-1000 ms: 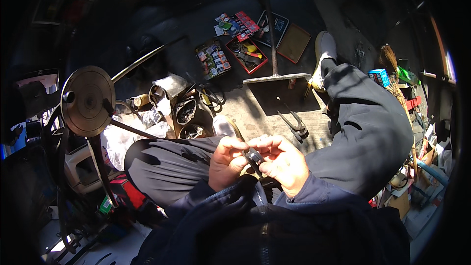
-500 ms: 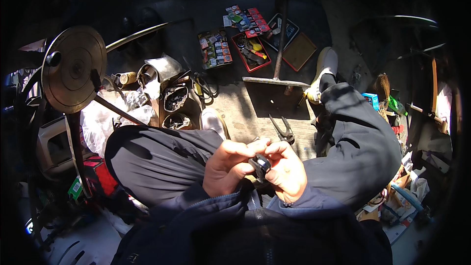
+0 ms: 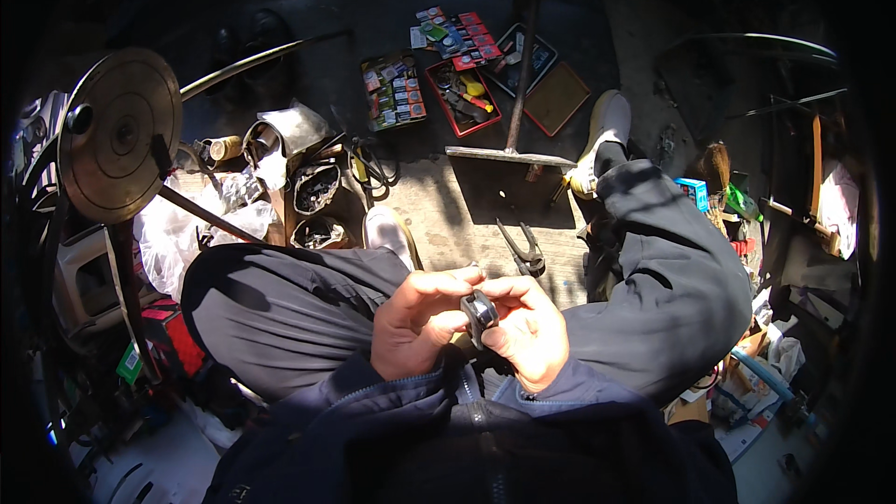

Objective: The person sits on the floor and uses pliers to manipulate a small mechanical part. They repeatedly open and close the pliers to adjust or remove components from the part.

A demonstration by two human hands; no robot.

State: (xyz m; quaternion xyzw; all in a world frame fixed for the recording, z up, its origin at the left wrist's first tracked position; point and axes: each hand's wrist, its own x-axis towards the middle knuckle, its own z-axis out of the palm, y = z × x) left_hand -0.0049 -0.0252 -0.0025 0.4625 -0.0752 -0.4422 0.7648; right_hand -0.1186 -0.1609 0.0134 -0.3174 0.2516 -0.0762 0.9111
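Part (image 3: 482, 311), small and dark, sits on the near side of the pincers (image 3: 533, 263); left hand (image 3: 407, 325) and right hand (image 3: 534, 334) pinch it, each grip closed on it by thumb and fingers. It seems light, stiff, perhaps slippery, so its edges suit holding. Beyond the pincers, metal bar (image 3: 511, 157) and red tray (image 3: 469, 133) stand out of the way.

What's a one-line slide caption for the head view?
Left hand and right hand hold a small dark part; pincers and a red tool tray beyond.
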